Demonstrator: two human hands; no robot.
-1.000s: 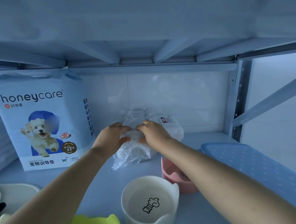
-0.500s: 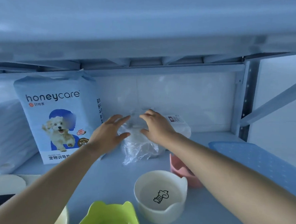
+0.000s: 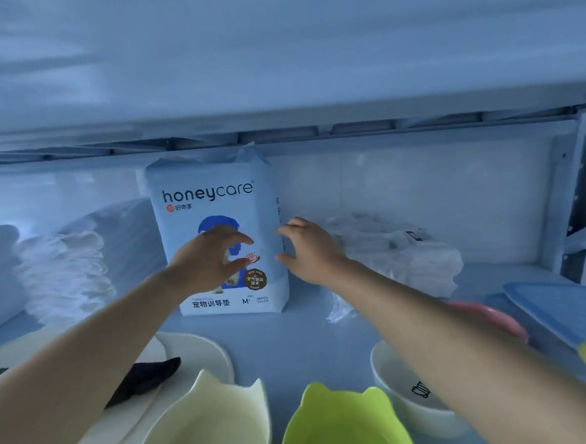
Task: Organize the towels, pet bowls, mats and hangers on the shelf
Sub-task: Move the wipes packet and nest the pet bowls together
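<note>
Starting far L on shelf [image 3: 304, 346]: stack of white pads [image 3: 62, 269], blurry. Next, honeycare pad pack [image 3: 211, 189] standing upright mid-L at the back wall. L hand [image 3: 210, 261] is in front of pack's face, fingers loosely curved, thumb apart, nothing held; contact w/ pack, can't tell. R hand [image 3: 307, 250] is at pack's R edge, fingers + thumb spread wide, nothing held; tips at the edge, touch unclear. R of that: clear bag of white towels [image 3: 419, 260] near back wall. Pink bowl [image 3: 488, 318] partly hidden behind my R forearm, blue mat [image 3: 560, 310] far R. Front row L to R: black item [image 3: 152, 374] on white board [image 3: 194, 349], cream bowl [image 3: 210, 422], green bowl [image 3: 347, 431], white bowl [image 3: 392, 375] w/ small black print, under R arm.
</note>
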